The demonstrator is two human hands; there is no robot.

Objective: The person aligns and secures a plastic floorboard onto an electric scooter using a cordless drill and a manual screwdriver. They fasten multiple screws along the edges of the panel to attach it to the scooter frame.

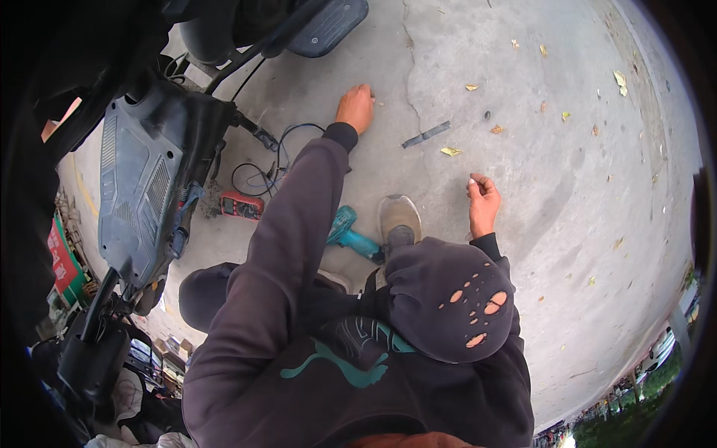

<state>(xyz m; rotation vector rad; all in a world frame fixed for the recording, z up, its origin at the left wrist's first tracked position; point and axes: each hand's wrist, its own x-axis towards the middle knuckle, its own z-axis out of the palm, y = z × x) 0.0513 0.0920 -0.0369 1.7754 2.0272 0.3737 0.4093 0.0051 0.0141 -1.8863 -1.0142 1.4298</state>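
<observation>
My left hand (355, 108) reaches forward low over the concrete, its fingers curled closed. What they hold, if anything, is hidden. My right hand (484, 203) is beside my right knee, thumb and fingers drawn together; anything between them is too small to make out. A dark flat strip (426, 134) lies on the ground between the two hands. Under my left forearm are loose black and blue cables (258, 175) and a red multimeter (241, 205). A teal power tool (351, 235) lies by my right shoe (399, 216).
A scooter (138, 187) with a grey plastic floor panel fills the left side. A dark padded part (328, 28) juts out at the top. Dry leaves (450, 151) are scattered over the cracked concrete ground (582, 209). A red and green box (66, 261) shows at the far left.
</observation>
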